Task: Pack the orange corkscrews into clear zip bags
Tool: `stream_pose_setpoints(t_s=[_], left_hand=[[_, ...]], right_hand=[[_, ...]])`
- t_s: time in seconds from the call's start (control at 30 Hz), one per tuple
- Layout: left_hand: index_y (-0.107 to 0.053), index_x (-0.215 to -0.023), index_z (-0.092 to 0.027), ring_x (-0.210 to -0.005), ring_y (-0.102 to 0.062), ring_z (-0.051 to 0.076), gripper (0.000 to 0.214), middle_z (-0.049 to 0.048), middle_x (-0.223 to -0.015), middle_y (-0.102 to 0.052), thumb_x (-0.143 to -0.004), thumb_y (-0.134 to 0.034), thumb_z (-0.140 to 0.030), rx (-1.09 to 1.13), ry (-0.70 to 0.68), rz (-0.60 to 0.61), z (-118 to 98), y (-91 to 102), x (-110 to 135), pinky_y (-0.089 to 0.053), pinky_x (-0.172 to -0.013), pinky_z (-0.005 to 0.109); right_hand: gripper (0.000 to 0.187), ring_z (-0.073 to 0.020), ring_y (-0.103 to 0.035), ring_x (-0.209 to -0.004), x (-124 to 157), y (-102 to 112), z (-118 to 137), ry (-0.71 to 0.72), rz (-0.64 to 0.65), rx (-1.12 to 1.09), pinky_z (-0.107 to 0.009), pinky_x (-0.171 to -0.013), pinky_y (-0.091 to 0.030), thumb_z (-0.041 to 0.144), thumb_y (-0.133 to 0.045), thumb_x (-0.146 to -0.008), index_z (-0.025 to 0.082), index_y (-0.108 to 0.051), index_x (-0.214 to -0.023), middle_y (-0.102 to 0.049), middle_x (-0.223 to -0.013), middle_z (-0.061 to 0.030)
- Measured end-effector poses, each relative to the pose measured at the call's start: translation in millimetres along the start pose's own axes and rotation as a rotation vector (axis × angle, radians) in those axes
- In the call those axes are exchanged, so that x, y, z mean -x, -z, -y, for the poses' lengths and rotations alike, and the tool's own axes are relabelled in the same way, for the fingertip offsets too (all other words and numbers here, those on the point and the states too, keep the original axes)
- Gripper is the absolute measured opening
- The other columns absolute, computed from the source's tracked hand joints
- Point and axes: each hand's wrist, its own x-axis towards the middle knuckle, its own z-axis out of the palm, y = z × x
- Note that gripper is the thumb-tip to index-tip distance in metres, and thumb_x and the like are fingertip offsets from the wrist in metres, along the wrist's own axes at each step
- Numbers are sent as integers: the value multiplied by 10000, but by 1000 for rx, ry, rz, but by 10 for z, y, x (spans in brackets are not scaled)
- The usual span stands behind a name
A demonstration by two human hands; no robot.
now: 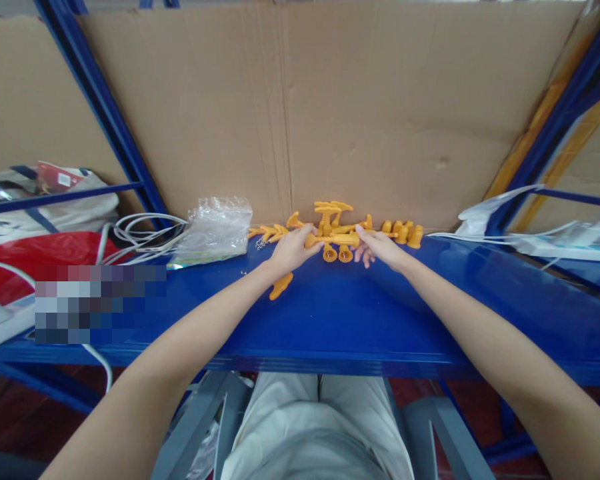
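An orange plastic assembly with a tube body, two small wheels below and prongs on top rests at the back of the blue shelf. My left hand is closed on its left end. On its right end my right hand pinches the tube, other fingers curled down. Loose orange parts lie around: a flat piece under my left wrist, pronged pieces to the left, and small caps to the right.
A crumpled clear plastic bag and white cables lie to the left, beside a red bag. White bags and papers sit at the right. Brown cardboard backs the shelf, framed by blue posts.
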Motion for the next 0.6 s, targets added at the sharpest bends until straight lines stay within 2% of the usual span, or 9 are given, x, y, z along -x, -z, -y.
stream_pose_setpoints(t_s=[0.1,0.17,0.23,0.33,0.47,0.53,0.6], left_hand=[[-553,-990,-202,-772,-660,201,199,22,-820,-678,-864,-622,-340,2,1,-14,22,-19,-8,-467,-677,273],[-554,-984,-201,-769,-660,202,197,23,-817,-679,-860,-629,-335,1,10,-18,32,-28,-9,-465,-673,273],[-554,-980,-203,-763,-659,198,195,20,-812,-678,-856,-632,-331,5,12,-21,40,-33,-7,-462,-670,270],[-554,-978,-204,-756,-658,193,198,14,-798,-674,-853,-636,-333,5,10,-27,45,-38,-1,-456,-662,263],[-554,-976,-203,-735,-651,188,199,6,-774,-662,-853,-636,-335,11,-3,-23,40,-38,9,-447,-647,257],[-554,-973,-204,-724,-645,182,196,2,-764,-656,-856,-633,-339,18,-12,-24,30,-30,12,-444,-643,255],[-553,-975,-202,-723,-640,179,195,2,-764,-654,-861,-627,-341,22,-16,-29,17,-19,11,-444,-646,255]], right_hand=[[414,-87,-626,-546,-4,74,-27,79,15,2,-187,-453,-450,511,-669,-834,175,-592,-1063,-712,-929,-74],[519,-99,-651,-640,-17,108,-65,139,42,-23,-211,-551,-510,388,-786,-735,211,-544,-1160,-694,-1015,-51],[526,-106,-649,-658,-36,119,-103,168,71,-58,-239,-609,-530,331,-810,-693,216,-536,-1128,-686,-955,-21],[424,-112,-636,-607,-52,106,-119,160,74,-76,-247,-597,-514,325,-799,-701,217,-542,-1021,-665,-796,22],[303,-107,-621,-541,-15,87,-41,128,69,-47,-229,-545,-468,395,-752,-775,188,-557,-878,-677,-719,1],[333,-101,-605,-501,17,69,13,108,72,-27,-221,-517,-444,475,-681,-837,168,-561,-793,-681,-680,-28],[454,-94,-574,-448,40,34,56,65,61,-13,-216,-476,-415,574,-555,-896,156,-558,-719,-663,-610,-49]])
